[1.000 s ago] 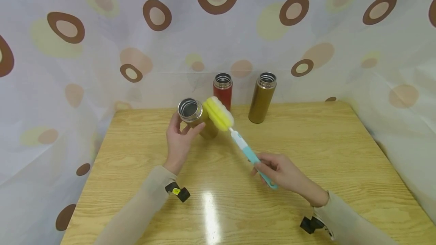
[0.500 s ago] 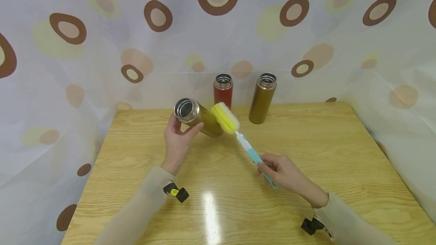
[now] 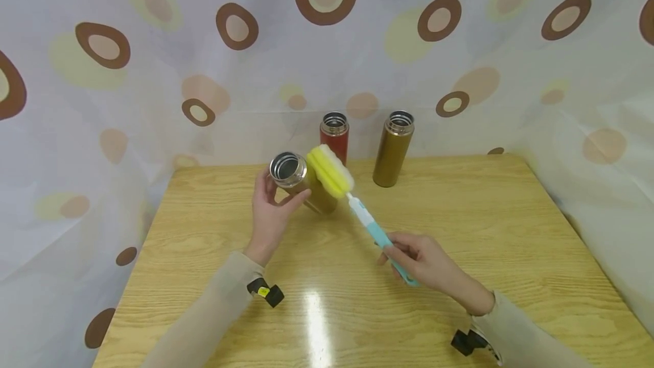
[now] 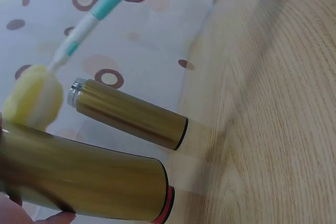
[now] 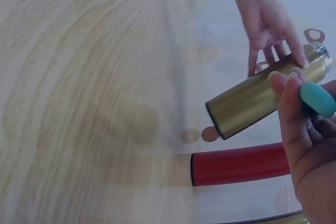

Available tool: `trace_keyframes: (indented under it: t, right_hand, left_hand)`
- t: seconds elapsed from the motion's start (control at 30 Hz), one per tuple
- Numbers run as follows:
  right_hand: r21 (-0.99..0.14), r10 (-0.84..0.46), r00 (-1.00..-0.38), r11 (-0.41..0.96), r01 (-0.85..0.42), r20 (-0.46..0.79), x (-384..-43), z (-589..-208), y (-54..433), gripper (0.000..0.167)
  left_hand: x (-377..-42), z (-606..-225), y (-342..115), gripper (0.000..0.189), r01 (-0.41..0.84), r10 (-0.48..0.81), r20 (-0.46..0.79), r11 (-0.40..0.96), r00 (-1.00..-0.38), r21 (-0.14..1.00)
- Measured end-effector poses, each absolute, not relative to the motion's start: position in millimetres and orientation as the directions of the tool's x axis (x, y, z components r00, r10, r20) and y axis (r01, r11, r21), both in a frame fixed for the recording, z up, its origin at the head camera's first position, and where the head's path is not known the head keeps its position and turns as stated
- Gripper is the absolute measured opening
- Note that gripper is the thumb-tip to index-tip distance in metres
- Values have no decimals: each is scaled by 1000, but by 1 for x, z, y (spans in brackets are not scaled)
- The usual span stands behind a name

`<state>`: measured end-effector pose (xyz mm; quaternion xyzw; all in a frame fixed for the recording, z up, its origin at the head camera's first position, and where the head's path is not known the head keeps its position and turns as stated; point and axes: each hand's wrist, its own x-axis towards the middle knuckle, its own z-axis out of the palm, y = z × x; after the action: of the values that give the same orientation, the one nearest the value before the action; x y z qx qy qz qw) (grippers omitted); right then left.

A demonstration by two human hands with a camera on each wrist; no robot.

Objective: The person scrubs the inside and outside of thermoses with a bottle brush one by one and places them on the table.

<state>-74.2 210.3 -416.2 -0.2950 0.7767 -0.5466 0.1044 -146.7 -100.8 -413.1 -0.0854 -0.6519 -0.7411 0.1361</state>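
My left hand (image 3: 269,214) grips a gold thermos bottle (image 3: 321,195) just below its steel neck. The bottle has no lid; it leans over with its mouth up and to the left, and its base is raised off the table in the right wrist view. In my right hand (image 3: 428,260) is a bottle brush (image 3: 379,234), pinched by its turquoise handle between thumb and fingers. Its yellow and white sponge head (image 3: 331,172) lies at the outer side of the bottle, overlapping it near the shoulder. In the left wrist view the sponge (image 4: 37,98) shows right behind the gold wall.
A red thermos bottle (image 3: 334,138) stands at the back of the wooden table (image 3: 460,214), partly hidden by the sponge. To its right stands a second gold bottle (image 3: 392,155), also lidless. A patterned cloth (image 3: 276,72) hangs behind and at both sides.
The held bottle tipped further left, then came partly back. The brush head slid down and right along the bottle, then back up and left. The standing bottles stayed put.
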Motion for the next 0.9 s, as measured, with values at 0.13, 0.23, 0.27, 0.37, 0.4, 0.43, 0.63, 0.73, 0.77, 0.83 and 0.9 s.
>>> trace_keyframes:
  t: [0.13,0.23,0.27,0.37,0.4,0.43,0.63,0.73,0.77,0.83,0.9]
  right_hand:
    - [-897,-601,-746,102,-430,289,-76,-412,208,24]
    - [-888,-600,-735,85,-453,317,-78,-413,208,25]
    - [-890,-599,-737,85,-449,314,-78,-415,207,25]
    - [-899,-603,-742,89,-430,295,-78,-418,206,25]
    - [-901,-604,-743,90,-424,289,-77,-419,205,25]
    - [-904,-606,-743,89,-418,284,-77,-419,204,25]
    - [-903,-615,-732,75,-423,292,-76,-419,199,23]
    - [-903,-620,-727,69,-425,295,-75,-419,199,22]
    - [-902,-618,-730,73,-424,293,-75,-419,199,22]
    - [-904,-612,-738,85,-420,285,-76,-420,200,23]
    - [-906,-602,-751,106,-410,270,-76,-421,201,23]
  left_hand:
    - [-146,-415,-100,77,308,-71,302,-97,-951,947]
    - [-145,-415,-99,76,311,-63,305,-109,-950,944]
    - [-145,-415,-98,76,312,-60,307,-115,-950,943]
    - [-145,-416,-98,74,320,-49,316,-148,-947,936]
    - [-145,-416,-97,74,325,-46,322,-158,-946,932]
    - [-145,-416,-97,73,329,-45,326,-167,-944,929]
    - [-146,-416,-96,75,339,-82,330,-167,-940,926]
    - [-147,-415,-97,75,344,-111,328,-182,-938,921]
    - [-146,-414,-97,75,347,-118,330,-189,-937,919]
    - [-146,-413,-98,76,348,-127,328,-202,-936,915]
    - [-146,-413,-99,76,354,-126,335,-195,-934,914]
